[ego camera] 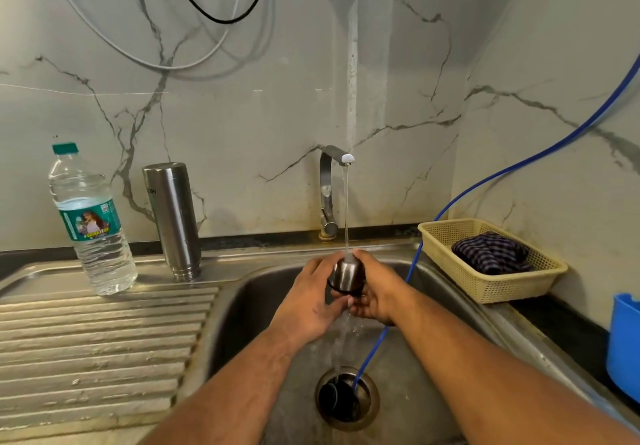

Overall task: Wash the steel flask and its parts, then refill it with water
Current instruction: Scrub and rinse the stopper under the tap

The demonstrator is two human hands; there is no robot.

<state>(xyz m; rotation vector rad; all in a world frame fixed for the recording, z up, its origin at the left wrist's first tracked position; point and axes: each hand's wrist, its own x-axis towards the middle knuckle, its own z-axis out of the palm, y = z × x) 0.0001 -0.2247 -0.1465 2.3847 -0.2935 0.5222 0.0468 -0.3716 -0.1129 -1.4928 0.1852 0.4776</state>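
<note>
Starting at the left end of the table, on the steel drainboard, there's a plastic water bottle [91, 222] with a green cap. Its green label has a picture of a person and a small QR code. The yellow brand text on it is too blurry to read.

Just right of it, by the back edge, the steel flask [173, 219] stands on its own with nobody touching it. It looks to be mouth-down, since the ridged end is at the bottom. A few dark letters near the top look upside down and partly turned away, so they're not readable. It should be stiff, smooth and probably light if empty. Tall and narrow means tippy, so a wrap around the middle would be the safe hold.

Over the sink [242, 306], the left hand [311, 299] and right hand [374, 292] both hold the flask's cap [348, 274] under the stream from the tap [329, 191]. The fingers [323, 264] of the left are curled on its side, and the right cups it from the other side. The cap is small, rigid steel with a black ring at the rim. It's wet, so likely slippery, and pinching the sides near that ring seems smartest.

At the right back corner sits a yellow basket [491, 292] with a checked cloth [491, 252] in it. A blue tub [623, 340] is at the far right edge. No writing shows on either.
</note>
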